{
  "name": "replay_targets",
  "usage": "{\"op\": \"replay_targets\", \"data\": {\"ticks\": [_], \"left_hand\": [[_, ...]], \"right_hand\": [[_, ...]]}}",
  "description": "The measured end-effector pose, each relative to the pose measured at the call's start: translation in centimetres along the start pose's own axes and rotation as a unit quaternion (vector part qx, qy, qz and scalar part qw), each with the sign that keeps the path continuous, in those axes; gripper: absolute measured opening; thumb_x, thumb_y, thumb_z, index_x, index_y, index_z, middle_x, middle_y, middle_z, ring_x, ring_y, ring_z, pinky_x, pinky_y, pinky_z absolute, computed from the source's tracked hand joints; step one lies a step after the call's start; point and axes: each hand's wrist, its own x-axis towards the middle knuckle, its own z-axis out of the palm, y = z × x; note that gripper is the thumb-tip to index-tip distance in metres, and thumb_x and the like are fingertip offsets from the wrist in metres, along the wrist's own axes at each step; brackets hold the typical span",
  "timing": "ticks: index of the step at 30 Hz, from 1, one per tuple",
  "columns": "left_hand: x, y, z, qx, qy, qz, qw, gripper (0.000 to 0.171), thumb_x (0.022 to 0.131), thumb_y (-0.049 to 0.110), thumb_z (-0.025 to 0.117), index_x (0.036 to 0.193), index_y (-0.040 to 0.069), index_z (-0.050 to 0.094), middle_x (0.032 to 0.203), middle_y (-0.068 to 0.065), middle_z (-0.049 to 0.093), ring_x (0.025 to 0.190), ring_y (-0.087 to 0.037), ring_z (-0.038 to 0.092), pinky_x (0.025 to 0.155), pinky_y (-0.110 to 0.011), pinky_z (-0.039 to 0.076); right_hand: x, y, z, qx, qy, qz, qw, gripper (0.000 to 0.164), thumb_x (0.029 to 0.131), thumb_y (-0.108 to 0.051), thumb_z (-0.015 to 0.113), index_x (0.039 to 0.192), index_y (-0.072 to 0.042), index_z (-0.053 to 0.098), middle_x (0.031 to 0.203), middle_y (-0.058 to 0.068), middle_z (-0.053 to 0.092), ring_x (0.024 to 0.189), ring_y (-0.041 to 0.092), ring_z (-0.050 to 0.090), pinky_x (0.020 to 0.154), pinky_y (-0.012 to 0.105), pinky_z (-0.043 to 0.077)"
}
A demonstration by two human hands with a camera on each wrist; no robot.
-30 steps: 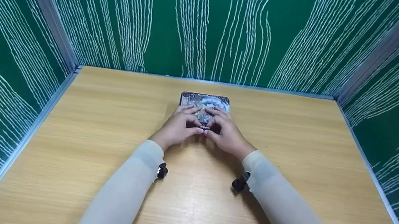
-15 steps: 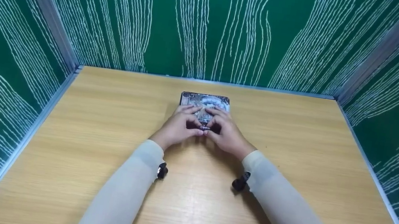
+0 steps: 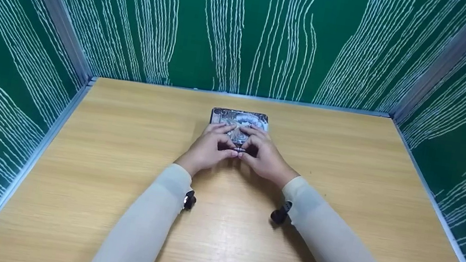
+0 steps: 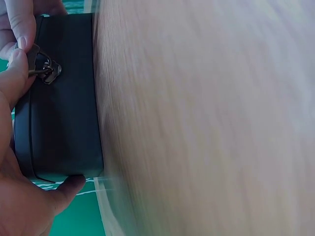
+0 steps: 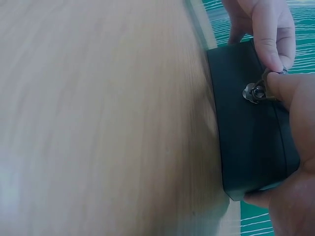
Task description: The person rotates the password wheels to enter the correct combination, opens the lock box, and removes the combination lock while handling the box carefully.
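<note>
A small black hinged box [image 4: 66, 118] with a patterned lid [image 3: 240, 118] lies flat on the table, towards its back edge. On its near side is a metal clasp [image 4: 48, 72], which also shows in the right wrist view as a clasp [image 5: 255, 92] with a ring and flap. My left hand [image 3: 206, 149] and right hand [image 3: 269, 158] lie around the box from either side. The thumb and a finger of each pinch the clasp's flap, tips close together. Other fingers rest on the lid and the box's ends. The fingertips partly hide the flap.
The wooden table [image 3: 120, 206] is bounded by green panels [image 3: 248, 31] with wavy white lines. Grey metal frame strips [image 3: 57, 7] run along the corners and edges. Black wrist cameras [image 3: 189, 200] hang inside both sleeves.
</note>
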Motion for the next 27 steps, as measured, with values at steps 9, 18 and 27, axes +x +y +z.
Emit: {"op": "replay_targets", "data": {"ticks": [9,18,27], "left_hand": [[0.14,-0.08,0.11,0.006,0.002,0.0,1.0,0.011,0.101,0.028,0.087,0.107,0.019,0.087,0.182,0.011,0.045,0.176,-0.027,0.027,0.147,-0.052,0.017],[0.15,-0.17,0.13,0.001,0.001,0.003,1.0,0.01,0.102,0.028,0.087,0.106,0.019,0.087,0.181,0.01,0.046,0.176,-0.026,0.027,0.146,-0.051,0.018],[0.21,-0.39,0.17,-0.002,0.005,0.01,0.9999,0.012,0.1,0.029,0.088,0.105,0.019,0.087,0.181,0.009,0.048,0.175,-0.027,0.029,0.146,-0.05,0.019]], "right_hand": [[0.03,0.1,-0.03,0.003,-0.005,0.01,1.0,0.014,0.099,-0.004,0.082,0.104,-0.01,0.07,0.178,0.007,0.052,0.175,0.041,0.027,0.145,0.065,0.015],[-0.06,0.0,-0.08,-0.001,-0.004,0.004,1.0,0.013,0.099,-0.006,0.082,0.104,-0.009,0.07,0.177,0.008,0.053,0.175,0.041,0.029,0.145,0.064,0.017],[-0.05,0.1,-0.04,-0.01,-0.001,-0.009,1.0,0.014,0.097,-0.005,0.082,0.104,-0.007,0.07,0.176,0.01,0.054,0.174,0.042,0.031,0.145,0.062,0.018]]}}
